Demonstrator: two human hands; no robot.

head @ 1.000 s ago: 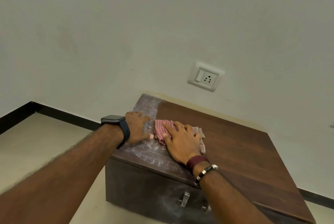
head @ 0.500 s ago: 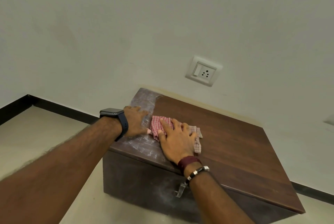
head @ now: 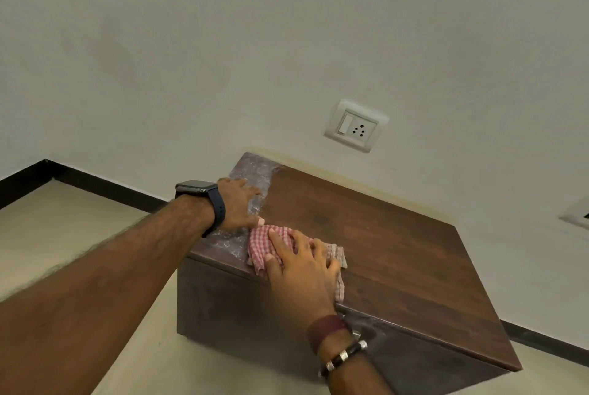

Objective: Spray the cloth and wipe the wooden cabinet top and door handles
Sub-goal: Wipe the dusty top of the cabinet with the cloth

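Note:
A low dark wooden cabinet point(head: 398, 235) stands against the wall. Its top is dusty white along the left strip and clean brown elsewhere. My right hand point(head: 302, 273) presses flat on a red-and-white checked cloth point(head: 259, 248) at the front left edge of the top. My left hand point(head: 239, 206) rests flat on the dusty strip just left of the cloth, with a dark watch on its wrist. The door handles are hidden behind my right wrist. No spray bottle is in view.
A white wall socket with a switch point(head: 355, 126) sits on the wall above the cabinet. A black skirting point(head: 95, 182) runs along the wall's foot. Pale floor point(head: 63, 228) lies left of the cabinet.
My right hand has slid the cloth toward the cabinet's front edge. The view has shifted, so the handles on the front have dropped out of sight. My left hand has stayed on the dusty strip.

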